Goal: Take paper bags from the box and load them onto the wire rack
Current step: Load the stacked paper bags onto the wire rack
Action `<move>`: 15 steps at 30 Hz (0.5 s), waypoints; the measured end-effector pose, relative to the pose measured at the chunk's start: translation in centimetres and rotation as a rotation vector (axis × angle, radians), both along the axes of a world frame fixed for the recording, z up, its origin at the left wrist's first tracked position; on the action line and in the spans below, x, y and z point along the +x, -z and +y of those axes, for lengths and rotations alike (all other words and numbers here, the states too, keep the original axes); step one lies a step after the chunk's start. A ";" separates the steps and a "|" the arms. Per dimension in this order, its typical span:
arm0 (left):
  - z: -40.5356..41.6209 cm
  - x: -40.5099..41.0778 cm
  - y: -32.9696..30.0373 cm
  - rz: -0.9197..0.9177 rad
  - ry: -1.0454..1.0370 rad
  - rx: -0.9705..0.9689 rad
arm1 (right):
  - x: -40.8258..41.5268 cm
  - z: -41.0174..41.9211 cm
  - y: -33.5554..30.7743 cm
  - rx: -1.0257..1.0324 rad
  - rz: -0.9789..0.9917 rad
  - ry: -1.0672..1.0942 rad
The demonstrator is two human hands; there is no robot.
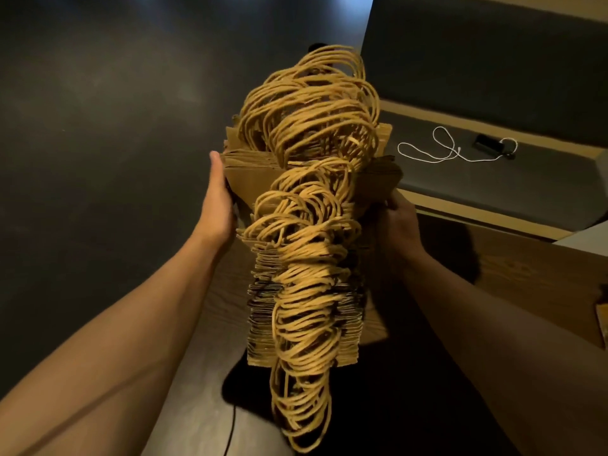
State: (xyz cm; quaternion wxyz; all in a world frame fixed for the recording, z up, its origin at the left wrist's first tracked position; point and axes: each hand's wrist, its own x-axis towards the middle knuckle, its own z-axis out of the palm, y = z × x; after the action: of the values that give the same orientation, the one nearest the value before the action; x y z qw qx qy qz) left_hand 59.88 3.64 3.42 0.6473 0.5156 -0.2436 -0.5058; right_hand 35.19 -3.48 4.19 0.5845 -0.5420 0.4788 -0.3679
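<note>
A thick stack of flat brown paper bags (250, 179) fills the middle of the head view, their twisted paper handles (309, 245) looping toward me in a long tangled column. My left hand (217, 199) presses flat against the stack's left side. On the stack's right side my right hand (399, 222) grips, partly in shadow. The bags are held up in front of me between both hands. A brown cardboard box (493, 268) lies below and to the right. No wire rack is in view.
A dark floor (115, 126) spreads to the left. At the right runs a dark padded bench with a wooden edge (477, 212); a white cord (441, 149) and a small black device (487, 143) lie on it. A thin black cable (230, 429) trails on the floor below.
</note>
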 end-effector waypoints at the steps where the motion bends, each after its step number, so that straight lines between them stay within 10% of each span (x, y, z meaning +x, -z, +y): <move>1: 0.0 0.2 0.1 0.019 -0.004 0.026 | -0.1 -0.2 -0.3 0.025 -0.045 0.026; 15: 0.6 -0.6 -2.1 -0.028 -0.023 0.070 | -0.9 -1.2 -4.1 0.013 -0.092 0.107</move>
State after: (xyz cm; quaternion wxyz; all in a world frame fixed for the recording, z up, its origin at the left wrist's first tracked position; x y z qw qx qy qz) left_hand 59.29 4.26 5.48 0.6315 0.5476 -0.2287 -0.4991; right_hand 34.33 -4.69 8.32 0.5890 -0.4944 0.4822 -0.4198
